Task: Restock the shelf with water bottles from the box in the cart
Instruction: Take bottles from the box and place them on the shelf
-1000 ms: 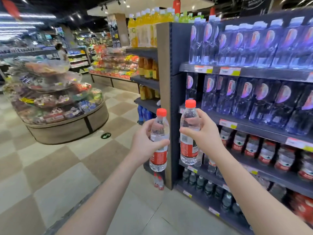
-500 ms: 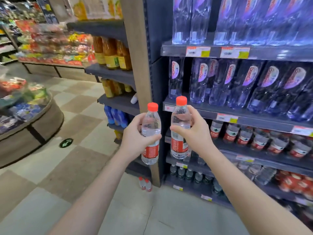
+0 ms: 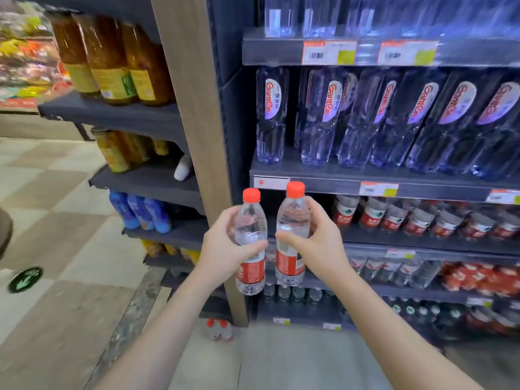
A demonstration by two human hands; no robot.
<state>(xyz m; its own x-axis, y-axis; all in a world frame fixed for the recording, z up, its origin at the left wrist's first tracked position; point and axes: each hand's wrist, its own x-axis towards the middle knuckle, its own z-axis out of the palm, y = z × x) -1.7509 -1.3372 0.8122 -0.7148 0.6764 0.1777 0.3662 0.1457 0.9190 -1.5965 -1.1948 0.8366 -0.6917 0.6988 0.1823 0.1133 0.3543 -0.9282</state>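
Red-capped left bottle (image 3: 251,220) was gripped upright by left hand (image 3: 225,250); right bottle (image 3: 292,218), at its 3 o'clock, by right hand (image 3: 322,243), facing shelf (image 3: 394,241).

Top-row bottles (image 3: 281,15) are cut off at the upper edge; print on price tags (image 3: 329,53) and water bottles (image 3: 251,220) is blurred.

Two hands, left hand (image 3: 225,249) and right hand (image 3: 323,243), each holding one red-capped bottle: left bottle (image 3: 251,220), right bottle (image 3: 291,220). Far left: three amber bottles (image 3: 109,60); three blue bottles (image 3: 140,212). Far right: at least seven tall labelled bottles (image 3: 318,130). Floor: two small bottles (image 3: 219,330); one green marker (image 3: 25,279).
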